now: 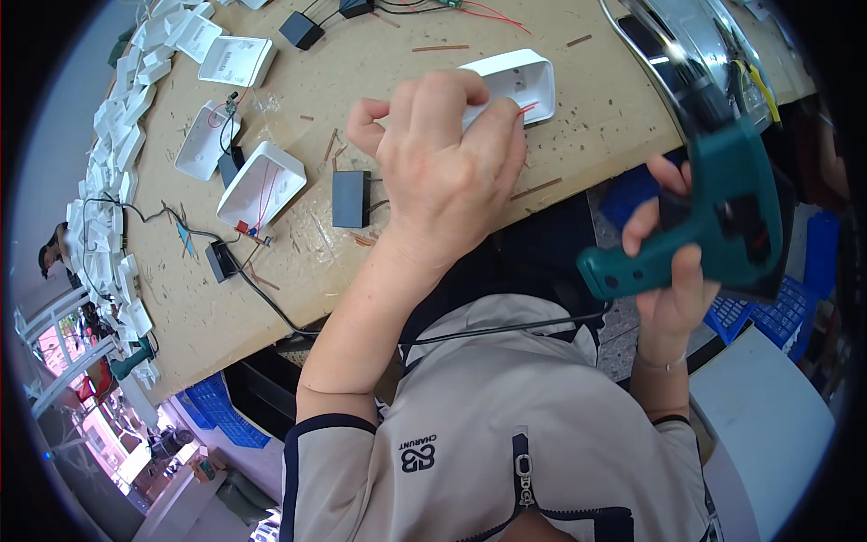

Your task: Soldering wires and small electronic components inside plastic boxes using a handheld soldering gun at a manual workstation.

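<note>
Near the table's front edge, my left hand (447,172) is closed on the side wall of a white plastic housing (528,77). Its thumb reaches inside, beside short red wires (528,108), and my fingers hide part of the housing. On the right, my right hand (668,253) wraps around the handle of a green corded tool (722,199) that looks like a glue gun. Its dark nozzle points up and away, above a shiny metal tray (646,68). Left of my left hand sits a small black box (350,199) with short leads.
More white housings (262,185) with wired parts lie on the left of the table (361,99). A long pile of white shells (108,217) lines the far-left edge. A black cord (506,327) crosses in front of my body. Blue crates (772,312) stand below right.
</note>
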The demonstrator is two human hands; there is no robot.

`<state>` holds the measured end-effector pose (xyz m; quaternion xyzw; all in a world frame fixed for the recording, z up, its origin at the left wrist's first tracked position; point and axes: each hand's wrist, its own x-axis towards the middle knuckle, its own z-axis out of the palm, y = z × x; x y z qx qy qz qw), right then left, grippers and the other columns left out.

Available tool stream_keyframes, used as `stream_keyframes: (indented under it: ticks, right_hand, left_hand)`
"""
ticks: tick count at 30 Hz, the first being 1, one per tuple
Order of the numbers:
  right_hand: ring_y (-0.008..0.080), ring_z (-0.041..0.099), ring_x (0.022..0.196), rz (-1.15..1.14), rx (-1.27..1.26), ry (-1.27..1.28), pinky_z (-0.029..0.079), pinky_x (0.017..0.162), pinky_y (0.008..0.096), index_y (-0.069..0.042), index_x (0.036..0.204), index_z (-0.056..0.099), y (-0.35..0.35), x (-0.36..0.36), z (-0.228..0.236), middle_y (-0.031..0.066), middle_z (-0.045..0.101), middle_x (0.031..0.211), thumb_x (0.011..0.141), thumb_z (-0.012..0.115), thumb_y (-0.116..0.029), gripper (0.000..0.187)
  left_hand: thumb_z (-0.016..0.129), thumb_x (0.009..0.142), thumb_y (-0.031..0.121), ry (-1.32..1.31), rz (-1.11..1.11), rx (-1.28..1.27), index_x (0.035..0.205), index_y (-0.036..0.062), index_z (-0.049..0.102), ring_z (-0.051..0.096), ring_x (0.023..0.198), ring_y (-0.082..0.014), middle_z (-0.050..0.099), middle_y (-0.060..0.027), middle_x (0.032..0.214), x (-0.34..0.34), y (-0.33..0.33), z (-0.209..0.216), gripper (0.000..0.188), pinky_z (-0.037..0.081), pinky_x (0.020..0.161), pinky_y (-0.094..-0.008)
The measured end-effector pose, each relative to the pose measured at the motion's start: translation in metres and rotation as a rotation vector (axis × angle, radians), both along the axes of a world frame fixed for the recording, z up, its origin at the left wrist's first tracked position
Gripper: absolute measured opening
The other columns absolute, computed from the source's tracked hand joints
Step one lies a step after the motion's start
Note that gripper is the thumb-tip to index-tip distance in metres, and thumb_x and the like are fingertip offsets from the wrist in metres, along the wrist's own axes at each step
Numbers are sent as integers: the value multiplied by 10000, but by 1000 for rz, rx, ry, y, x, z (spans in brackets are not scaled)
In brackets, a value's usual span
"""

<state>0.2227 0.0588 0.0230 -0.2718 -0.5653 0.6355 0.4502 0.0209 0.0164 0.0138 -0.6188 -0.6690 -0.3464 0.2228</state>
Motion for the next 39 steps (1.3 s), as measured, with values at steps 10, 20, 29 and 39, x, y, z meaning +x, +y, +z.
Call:
stream_keyframes:
  ticks: [10,20,29,39]
  right_hand:
    - [128,567,668,-25,-31,-218,480,567,232,93,1182,395,-54,32,-4,214,533,1066,778,673,-300,628]
    - [131,571,711,51,-134,-269,489,610,244,62,1221,388,-50,27,-3,206,545,1082,773,682,-242,616]
    - [135,572,713,51,-167,-262,489,612,251,59,1221,392,-45,23,-6,208,545,1085,758,693,-191,606]
    - [132,566,707,74,-200,-248,485,610,261,51,1235,379,-39,20,-6,207,535,1079,755,685,-128,597]
  left_hand:
    - [639,630,98,-92,-21,-32,654,59,585,504,878,-225,534,-50,965,-7,7,-10,71,287,775,-417]
    - [642,661,99,-64,23,-81,687,45,616,497,870,-208,540,-57,931,-5,12,-7,66,300,778,-365]
    - [650,677,102,-58,26,-112,708,39,642,502,873,-215,547,-61,926,-6,14,-9,71,317,793,-348]
    - [651,680,98,-20,29,-138,716,43,651,488,884,-223,542,-59,938,-1,15,-2,65,315,787,-353]
